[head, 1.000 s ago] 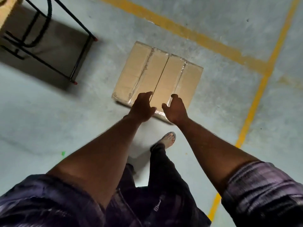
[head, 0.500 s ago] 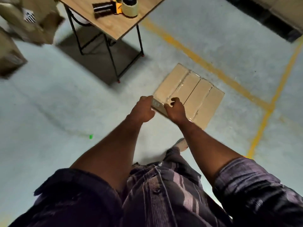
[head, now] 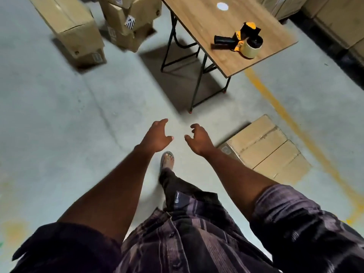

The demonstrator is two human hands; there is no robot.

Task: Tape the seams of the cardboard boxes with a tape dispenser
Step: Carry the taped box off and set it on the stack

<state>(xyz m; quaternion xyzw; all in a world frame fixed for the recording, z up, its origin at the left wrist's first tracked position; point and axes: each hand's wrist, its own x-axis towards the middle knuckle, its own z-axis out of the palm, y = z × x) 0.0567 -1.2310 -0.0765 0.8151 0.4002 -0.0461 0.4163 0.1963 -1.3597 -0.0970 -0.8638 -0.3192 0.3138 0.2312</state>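
Box [head: 264, 152] lies on the floor [head: 59, 115]; left hand [head: 157, 136] and right hand [head: 199, 140] hang empty, fingers loose; dispenser [head: 239, 41] on counter [head: 197, 22].

The table [head: 206, 26] has a top with a wood-grain look, smooth and matt, and thin black legs [head: 199, 89] that look like painted metal. On the table, the tape dispenser [head: 237, 39] is of black and yellow plastic and carries a slightly glossy roll of tape [head: 249, 49]. Under the table, the floor [head: 59, 115] is grey concrete, matt and a little rough, and the cardboard box [head: 264, 152] near the table's front leg is plain matt brown board.
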